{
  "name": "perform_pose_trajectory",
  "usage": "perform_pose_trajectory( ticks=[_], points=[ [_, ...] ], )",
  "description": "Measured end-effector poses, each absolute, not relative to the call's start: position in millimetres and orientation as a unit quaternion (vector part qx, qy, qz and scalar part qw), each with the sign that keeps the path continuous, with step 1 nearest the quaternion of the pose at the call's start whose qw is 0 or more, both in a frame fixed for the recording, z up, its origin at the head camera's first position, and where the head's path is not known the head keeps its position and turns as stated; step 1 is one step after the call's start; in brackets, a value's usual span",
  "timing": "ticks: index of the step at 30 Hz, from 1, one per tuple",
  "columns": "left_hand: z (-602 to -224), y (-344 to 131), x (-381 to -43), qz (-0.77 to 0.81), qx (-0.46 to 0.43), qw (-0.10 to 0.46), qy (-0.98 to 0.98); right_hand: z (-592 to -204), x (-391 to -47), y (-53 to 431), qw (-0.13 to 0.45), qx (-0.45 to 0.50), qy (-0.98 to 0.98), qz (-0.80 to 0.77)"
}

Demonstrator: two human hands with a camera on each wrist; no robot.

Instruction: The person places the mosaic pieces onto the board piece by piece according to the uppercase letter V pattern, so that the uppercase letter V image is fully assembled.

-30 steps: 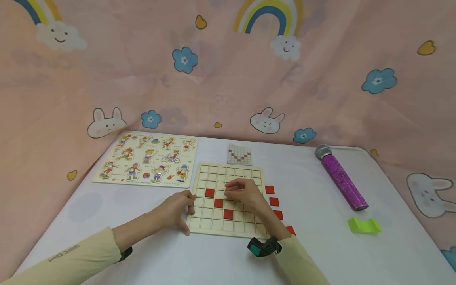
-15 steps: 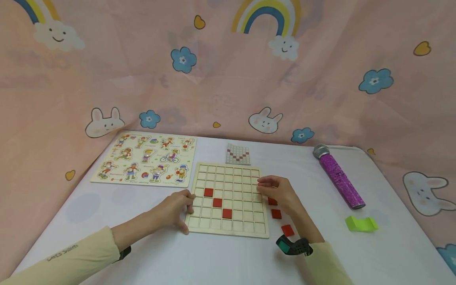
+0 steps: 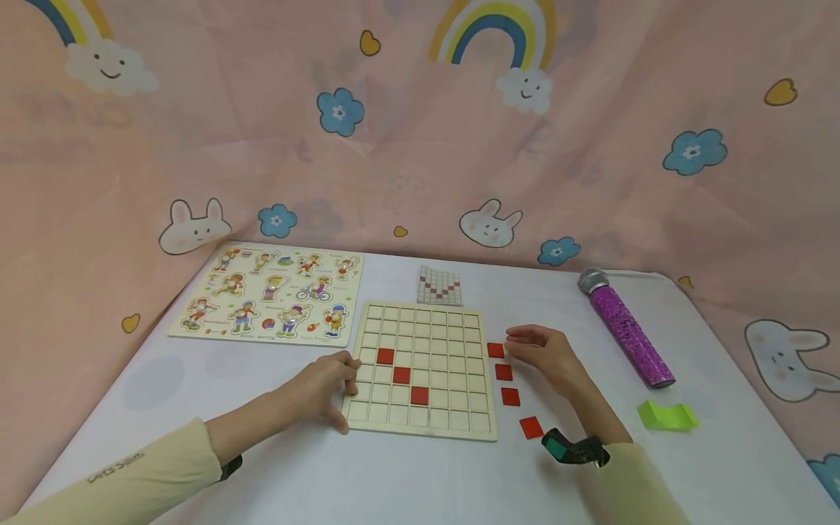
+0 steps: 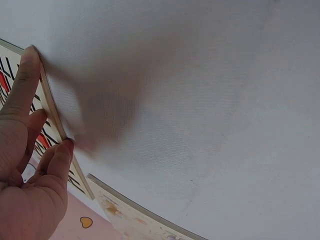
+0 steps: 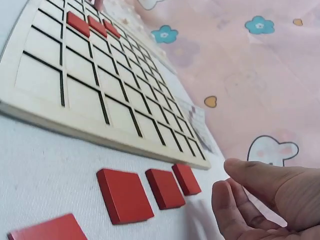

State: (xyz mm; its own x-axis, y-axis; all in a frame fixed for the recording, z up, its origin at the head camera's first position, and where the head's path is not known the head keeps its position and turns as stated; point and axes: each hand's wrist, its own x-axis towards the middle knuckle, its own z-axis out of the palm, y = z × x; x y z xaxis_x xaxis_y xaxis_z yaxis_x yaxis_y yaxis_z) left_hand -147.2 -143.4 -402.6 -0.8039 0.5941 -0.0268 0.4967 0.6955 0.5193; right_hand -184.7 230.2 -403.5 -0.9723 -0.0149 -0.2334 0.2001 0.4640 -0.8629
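Observation:
In the head view my left hand (image 3: 321,386) holds the left edge of a wooden grid board (image 3: 453,343). The left wrist view shows the thumb stretched to the near corner and bent fingertips (image 4: 65,145) at the edge. Three red square tiles (image 3: 402,375) sit in a diagonal line in the board's cells. Several more tiles lie in a column right of the board, the farthest red tile (image 3: 495,350) close to my right hand (image 3: 547,357). In the right wrist view that hand's thumb and fingers are loosely bent with nothing between them, just beside the tile (image 5: 186,180).
A small pattern card (image 3: 440,284) lies behind the board, showing a red V on a grid. A picture puzzle board (image 3: 269,292) is at back left. To the right are a purple microphone (image 3: 626,328) and a green curved block (image 3: 668,416). Pink printed cloth (image 3: 407,160) hangs behind.
My right hand has moved from over the board's middle to the right, past its edge, to beside the farthest loose tile. My left hand has stayed at the board's edge.

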Motion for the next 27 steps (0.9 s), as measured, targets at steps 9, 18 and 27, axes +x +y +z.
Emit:
perform_pose_trajectory(
  ticks=[9, 18, 27],
  points=[
    [-404.1, -143.8, -147.5, 0.254, 0.299, 0.097, 0.915, -418.0, -198.4, 251.3, 0.119, -0.016, 0.864, -0.489],
    [-403.2, -143.2, -147.3, 0.252, 0.298, 0.098, 0.916, -420.7, -210.5, 260.2, 0.153, -0.095, 0.863, -0.473],
    [-403.7, -144.0, -147.9, 0.249, 0.298, 0.097, 0.917, -431.0, -214.4, 259.4, 0.141, -0.11, 0.867, -0.466]
  ],
)
